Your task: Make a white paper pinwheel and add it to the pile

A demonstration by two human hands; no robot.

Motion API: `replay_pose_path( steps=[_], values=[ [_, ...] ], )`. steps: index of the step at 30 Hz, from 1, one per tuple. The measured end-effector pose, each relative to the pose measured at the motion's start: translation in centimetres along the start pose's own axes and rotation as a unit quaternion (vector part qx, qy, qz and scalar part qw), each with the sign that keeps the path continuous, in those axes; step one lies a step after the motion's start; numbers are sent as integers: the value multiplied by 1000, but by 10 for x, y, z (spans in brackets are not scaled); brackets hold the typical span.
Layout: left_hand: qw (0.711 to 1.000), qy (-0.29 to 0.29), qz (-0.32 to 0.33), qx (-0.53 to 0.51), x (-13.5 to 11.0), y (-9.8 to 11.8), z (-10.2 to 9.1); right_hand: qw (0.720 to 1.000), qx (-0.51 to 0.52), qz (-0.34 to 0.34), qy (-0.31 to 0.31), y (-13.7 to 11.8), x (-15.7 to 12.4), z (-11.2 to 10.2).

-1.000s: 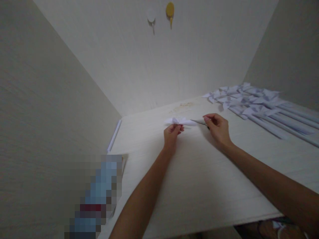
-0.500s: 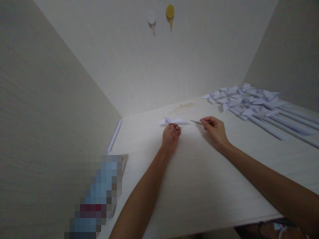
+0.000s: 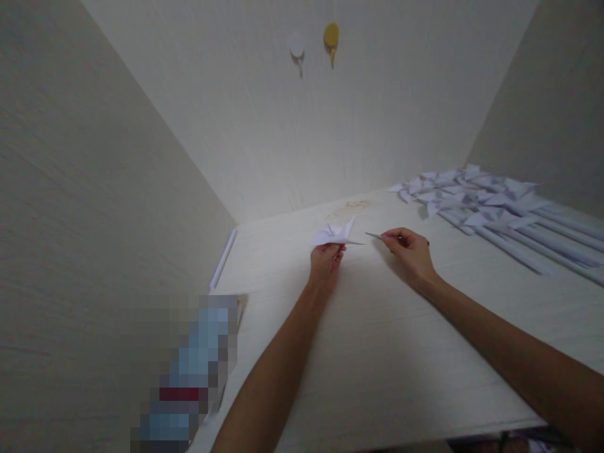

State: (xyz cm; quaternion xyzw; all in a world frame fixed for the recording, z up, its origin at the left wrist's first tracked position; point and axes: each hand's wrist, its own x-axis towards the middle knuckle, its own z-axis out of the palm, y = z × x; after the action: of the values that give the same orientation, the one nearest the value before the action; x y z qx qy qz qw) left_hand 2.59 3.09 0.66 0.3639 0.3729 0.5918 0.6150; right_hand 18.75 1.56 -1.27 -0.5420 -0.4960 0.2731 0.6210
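Observation:
A white folded paper pinwheel head point(image 3: 334, 235) is held up over the table in my left hand point(image 3: 325, 264), whose fingers close on it from below. Its points stick out to the top and right. Just to the right, my right hand point(image 3: 410, 251) pinches a thin pointed tool point(image 3: 374, 236), its tip aimed left at the pinwheel head with a small gap between them. Whether the tool is a needle, blade or tweezers is too small to tell.
Several paper pinwheels on rolled sticks point(image 3: 500, 217) lie piled at the right. One rolled paper stick point(image 3: 223, 258) rests by the left wall. A pixelated object point(image 3: 198, 352) is at the lower left. A yellow hook point(image 3: 331, 34) and a white hook point(image 3: 297, 45) hang on the back wall.
My left hand has turned the pinwheel head, so its folded points now stand up more visibly. My right hand keeps the tool close by. The whole view has shifted slightly.

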Motion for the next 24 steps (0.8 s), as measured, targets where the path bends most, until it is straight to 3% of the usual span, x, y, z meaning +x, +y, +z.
replay_pose_path(
  steps=[4,7,10,15,24],
  values=[
    [984,4,92,152,-3,-2,0,1000,23,-19,9,-5,-2,0],
    [950,-27,164,264,-8,-3,2,998,44,-47,29,-10,-3,0],
    [909,-70,227,344,-13,-2,4,994,4,-108,-17,-15,-5,-1],
    [872,-113,279,386,-15,-3,6,962,-95,-219,-136,-21,-10,-1],
    [842,-140,307,421,-15,-4,5,936,-144,-278,-163,-25,-10,-5]
  ],
)
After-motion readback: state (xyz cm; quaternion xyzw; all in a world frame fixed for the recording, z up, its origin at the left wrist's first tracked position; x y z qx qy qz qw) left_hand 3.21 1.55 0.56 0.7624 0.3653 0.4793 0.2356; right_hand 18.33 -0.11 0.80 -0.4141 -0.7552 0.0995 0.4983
